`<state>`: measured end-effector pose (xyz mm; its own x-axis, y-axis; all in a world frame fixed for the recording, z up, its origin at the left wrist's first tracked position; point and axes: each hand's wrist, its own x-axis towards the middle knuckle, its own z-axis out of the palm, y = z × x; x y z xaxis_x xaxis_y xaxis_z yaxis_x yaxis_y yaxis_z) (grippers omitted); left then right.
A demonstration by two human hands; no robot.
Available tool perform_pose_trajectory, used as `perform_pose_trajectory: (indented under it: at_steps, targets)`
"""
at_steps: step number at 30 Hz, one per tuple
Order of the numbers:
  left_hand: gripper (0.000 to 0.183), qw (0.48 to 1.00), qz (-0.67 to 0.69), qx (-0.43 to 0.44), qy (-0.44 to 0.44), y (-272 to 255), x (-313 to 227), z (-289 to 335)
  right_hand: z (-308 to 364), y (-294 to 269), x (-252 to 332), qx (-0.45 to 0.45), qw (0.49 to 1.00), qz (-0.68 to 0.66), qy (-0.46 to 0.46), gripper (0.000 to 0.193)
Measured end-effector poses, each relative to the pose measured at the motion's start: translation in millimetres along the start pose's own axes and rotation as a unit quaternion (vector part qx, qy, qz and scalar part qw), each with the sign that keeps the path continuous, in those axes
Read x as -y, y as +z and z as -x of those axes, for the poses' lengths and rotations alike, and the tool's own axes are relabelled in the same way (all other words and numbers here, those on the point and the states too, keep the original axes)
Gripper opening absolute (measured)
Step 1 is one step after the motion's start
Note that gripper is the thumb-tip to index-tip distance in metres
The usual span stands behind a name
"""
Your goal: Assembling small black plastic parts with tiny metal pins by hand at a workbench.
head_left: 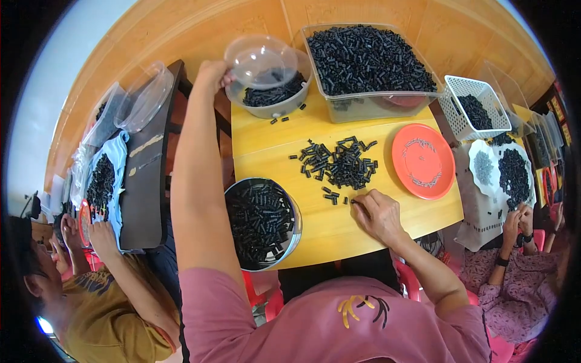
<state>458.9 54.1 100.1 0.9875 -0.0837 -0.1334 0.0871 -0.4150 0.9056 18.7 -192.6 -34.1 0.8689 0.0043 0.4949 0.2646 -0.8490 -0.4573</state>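
- The left hand [212, 74] is raised over the far end of the yellow table [339, 233], fingers closed on the rim of a clear plastic bowl [260, 60]; that bowl hangs tilted just above a grey bowl [275, 103] partly filled with small black tubes.
- The right hand [378, 215] rests on the table near its front edge, fingertips pinched on one black piece at the near edge of a loose pile of black pieces [339, 163]; the pile lies mid-table, between the grey bowl and the hand.
- Just left of that hand a round metal tin [263, 221] sits at the table's front corner, packed with the same black tubes.
- Right of the pile lies an orange plate [422, 160]; behind it stands a large clear tub [369, 66], heaped with black tubes.
- Further right, a white basket [475, 106] holds more of them; another person's hands [517, 221] work beside white plates.
- On the left, a third person [91, 296] reaches toward black pieces on a dark table [148, 175].
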Motion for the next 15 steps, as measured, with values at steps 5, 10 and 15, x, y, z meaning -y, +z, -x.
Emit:
perform_pose_trajectory:
  at_steps: [5,10,15]
  targets:
    - [0.014,0.988,0.052,-0.058,0.134,-34.5,-32.9,4.0,-1.3,0.4,1.1,0.004,1.000,-0.011,0.005,0.014]
    - [0.027,0.950,-0.097,-0.142,0.260,-24.8,-45.5,27.0,1.7,0.3,-1.8,0.010,1.000,-0.007,0.006,0.015]
    - [0.026,0.862,-0.312,-0.220,0.335,1.1,-42.2,59.3,1.1,-0.9,-1.2,0.007,1.000,-0.014,0.007,0.014]
